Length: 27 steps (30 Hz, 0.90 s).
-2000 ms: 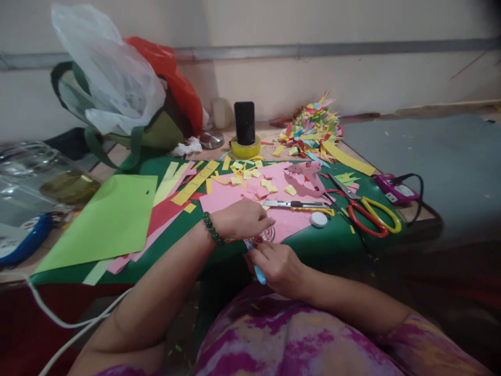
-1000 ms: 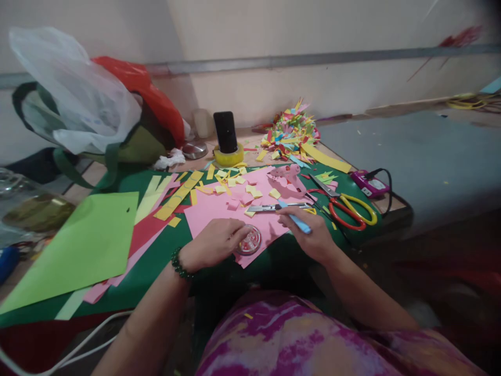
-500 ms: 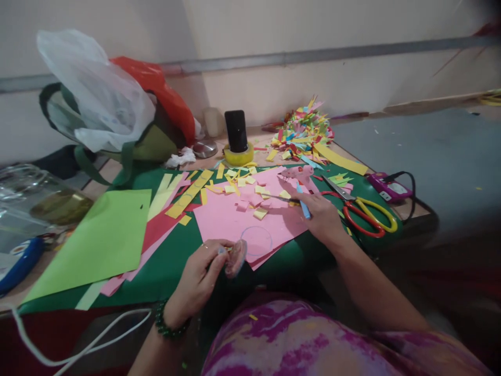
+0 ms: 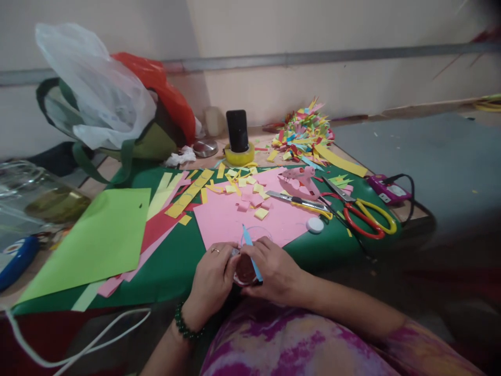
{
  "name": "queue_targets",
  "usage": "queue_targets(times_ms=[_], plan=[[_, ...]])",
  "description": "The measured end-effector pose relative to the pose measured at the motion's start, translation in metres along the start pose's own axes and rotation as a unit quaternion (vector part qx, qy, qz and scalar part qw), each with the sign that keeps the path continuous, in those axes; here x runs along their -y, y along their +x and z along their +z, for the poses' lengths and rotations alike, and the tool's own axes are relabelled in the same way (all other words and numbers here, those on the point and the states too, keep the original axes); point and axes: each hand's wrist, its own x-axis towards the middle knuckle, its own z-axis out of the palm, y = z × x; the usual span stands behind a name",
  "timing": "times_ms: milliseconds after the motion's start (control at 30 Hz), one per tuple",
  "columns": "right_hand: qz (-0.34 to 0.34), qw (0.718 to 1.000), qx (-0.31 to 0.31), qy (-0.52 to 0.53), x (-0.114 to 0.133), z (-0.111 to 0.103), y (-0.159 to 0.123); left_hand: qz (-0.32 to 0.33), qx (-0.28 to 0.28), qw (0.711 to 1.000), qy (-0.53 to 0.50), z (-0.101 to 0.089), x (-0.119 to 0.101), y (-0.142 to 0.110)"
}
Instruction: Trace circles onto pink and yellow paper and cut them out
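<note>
Head view, lower centre of the frame: the left hand pinches a round disc by its edge, while the right hand clasps a slim blue pen against its opposite side. Disc looks light, stiff, perhaps slippery, best held by the rim; the pen slants upper left to lower right.

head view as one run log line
left hand: holding round clear-rimmed disc | right hand: holding slim light-blue pen | pink paper sheet: beyond hands

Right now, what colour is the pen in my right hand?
Light blue; the pen shows best in the head view.
</note>
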Motion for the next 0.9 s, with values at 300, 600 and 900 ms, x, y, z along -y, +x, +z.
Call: queue_targets(times_ms=[300, 600, 900], plan=[[0.201, 0.971, -0.086, 0.094, -0.028, -0.071, -0.021, -0.007, -0.022, 0.998, -0.055, -0.012, 0.011, 0.0], [0.257, 0.966, -0.014, 0.012, -0.067, -0.057, -0.013, 0.146, 0.007, 0.989, 0.006, -0.009, -0.029, 0.015], [0.19, 0.982, 0.022, -0.008, -0.073, -0.069, -0.021, 0.168, 0.062, 0.983, 0.049, 0.012, -0.041, 0.018]])
